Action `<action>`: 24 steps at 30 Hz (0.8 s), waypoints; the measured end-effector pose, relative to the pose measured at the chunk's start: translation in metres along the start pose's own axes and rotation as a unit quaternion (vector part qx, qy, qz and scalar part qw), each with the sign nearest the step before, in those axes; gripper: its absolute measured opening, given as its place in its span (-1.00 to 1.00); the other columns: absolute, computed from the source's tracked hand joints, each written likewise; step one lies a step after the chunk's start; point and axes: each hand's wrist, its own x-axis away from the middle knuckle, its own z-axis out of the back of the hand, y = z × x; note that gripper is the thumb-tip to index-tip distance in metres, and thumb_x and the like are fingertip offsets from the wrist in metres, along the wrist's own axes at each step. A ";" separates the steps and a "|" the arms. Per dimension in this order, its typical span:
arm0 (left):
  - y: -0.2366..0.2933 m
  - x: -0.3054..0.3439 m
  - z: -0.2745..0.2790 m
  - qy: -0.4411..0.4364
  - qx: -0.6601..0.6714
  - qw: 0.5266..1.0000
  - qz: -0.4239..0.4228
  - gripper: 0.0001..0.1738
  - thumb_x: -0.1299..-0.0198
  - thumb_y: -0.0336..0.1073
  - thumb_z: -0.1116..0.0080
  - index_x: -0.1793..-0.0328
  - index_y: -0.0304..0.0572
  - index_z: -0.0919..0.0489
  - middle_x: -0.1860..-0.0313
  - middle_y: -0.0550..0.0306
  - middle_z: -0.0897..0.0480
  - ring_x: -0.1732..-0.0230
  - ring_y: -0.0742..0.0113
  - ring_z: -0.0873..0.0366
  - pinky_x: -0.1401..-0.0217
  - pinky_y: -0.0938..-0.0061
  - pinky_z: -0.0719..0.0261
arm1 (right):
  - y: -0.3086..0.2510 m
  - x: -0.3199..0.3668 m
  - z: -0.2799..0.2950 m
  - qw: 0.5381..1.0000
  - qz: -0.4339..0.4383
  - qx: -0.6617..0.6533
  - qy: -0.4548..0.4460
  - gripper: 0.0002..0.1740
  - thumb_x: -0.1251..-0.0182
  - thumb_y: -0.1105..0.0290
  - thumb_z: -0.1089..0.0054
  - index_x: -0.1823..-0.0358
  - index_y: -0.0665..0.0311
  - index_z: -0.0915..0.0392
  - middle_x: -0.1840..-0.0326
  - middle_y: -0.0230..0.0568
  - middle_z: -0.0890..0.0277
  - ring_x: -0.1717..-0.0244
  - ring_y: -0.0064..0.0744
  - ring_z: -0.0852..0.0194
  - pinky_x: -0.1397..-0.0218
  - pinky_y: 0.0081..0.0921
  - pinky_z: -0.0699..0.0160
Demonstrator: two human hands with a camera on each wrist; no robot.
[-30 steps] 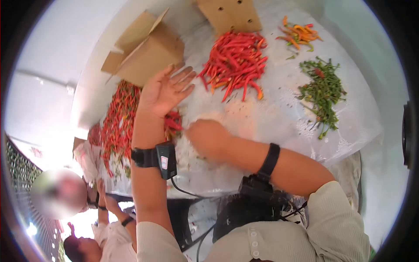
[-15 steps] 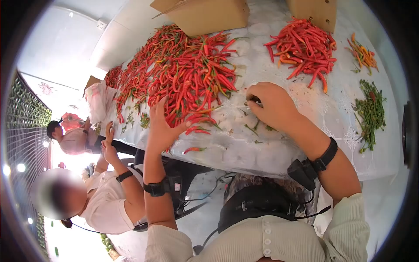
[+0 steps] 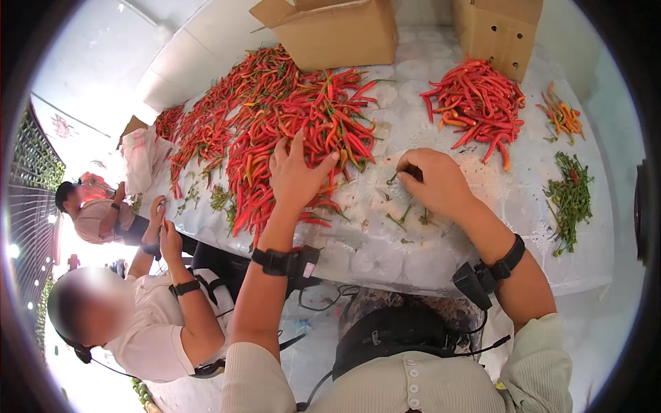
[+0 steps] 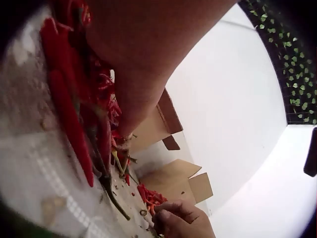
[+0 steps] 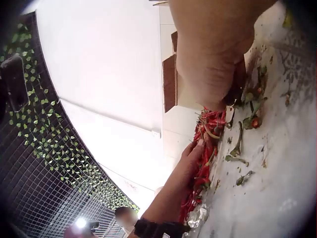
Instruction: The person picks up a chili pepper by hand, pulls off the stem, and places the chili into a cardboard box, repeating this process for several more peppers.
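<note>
A large heap of red chilies [image 3: 275, 138], many with green stems, covers the left half of the table. My left hand [image 3: 299, 175] reaches over its near right side, fingertips among the chilies and thumb spread apart. That hand [image 5: 190, 158] lies along the heap in the right wrist view too. To the right, my right hand [image 3: 441, 184] is held low over the table with curled fingers. A green stem shows right at its fingertips, and the inside of the hand is shadowed. Loose green stems [image 3: 397, 220] lie just below it.
A second red chili pile [image 3: 475, 103] lies at the back right, with orange chilies [image 3: 563, 117] and a heap of green stems [image 3: 570, 199] farther right. Cardboard boxes [image 3: 344, 38] stand behind. Another person [image 3: 158, 310] sits at my left.
The head view has swung left, bringing the large heap into sight. My left hand, earlier raised with its palm showing, has come down and forward onto the heap. My right hand stays curled.
</note>
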 end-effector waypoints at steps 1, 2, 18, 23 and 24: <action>0.004 -0.002 -0.002 -0.001 0.005 1.000 0.009 -0.16 0.08 0.26 -0.19 -0.29 -0.03 -0.34 -0.28 -0.23 -0.23 -0.28 -0.19 -0.18 -0.28 0.10 -0.20 | -0.002 0.000 0.001 1.000 -0.002 -0.002 -0.004 -0.87 -0.03 0.42 -0.14 0.38 0.31 -0.50 0.44 -0.07 -0.45 0.36 -0.11 -0.46 0.27 -0.29 -0.42; 0.007 -0.003 -0.004 -0.001 0.013 1.000 0.004 -0.17 0.09 0.26 -0.19 -0.27 -0.01 -0.36 -0.29 -0.22 -0.23 -0.28 -0.22 -0.17 -0.25 0.04 -0.22 | -0.003 0.000 0.002 1.000 -0.005 -0.005 -0.009 -0.87 -0.03 0.42 -0.13 0.39 0.30 -0.50 0.43 -0.06 -0.45 0.33 -0.05 -0.45 0.26 -0.25 -0.41; 0.037 0.022 0.000 -0.028 0.051 0.991 -0.118 -0.33 0.08 0.01 -0.24 -0.16 -0.14 -0.43 -0.24 -0.17 -0.30 -0.18 -0.18 -0.29 -0.15 0.03 -0.31 | -0.001 -0.001 0.000 0.999 0.003 -0.016 0.046 -0.85 -0.03 0.45 -0.17 0.35 0.34 -0.50 0.46 -0.13 -0.44 0.45 -0.27 -0.45 0.33 -0.44 -0.42; 0.051 0.038 0.017 -0.062 0.078 0.975 -0.199 -0.42 -0.01 -0.12 -0.18 -0.18 -0.17 -0.41 -0.18 -0.15 -0.37 -0.15 -0.12 -0.34 -0.19 0.15 -0.31 | 0.002 -0.002 0.001 0.999 -0.001 0.005 0.046 -0.85 -0.04 0.45 -0.16 0.35 0.35 -0.50 0.45 -0.12 -0.44 0.46 -0.25 -0.44 0.34 -0.42 -0.42; 0.054 0.038 0.023 -0.074 0.079 0.975 -0.194 -0.43 -0.02 -0.13 -0.18 -0.17 -0.16 -0.41 -0.15 -0.14 -0.40 -0.12 -0.10 -0.38 -0.16 0.16 -0.34 | 0.003 -0.002 0.001 0.999 0.000 0.008 0.043 -0.85 -0.04 0.45 -0.16 0.34 0.35 -0.50 0.45 -0.12 -0.44 0.46 -0.25 -0.44 0.34 -0.42 -0.41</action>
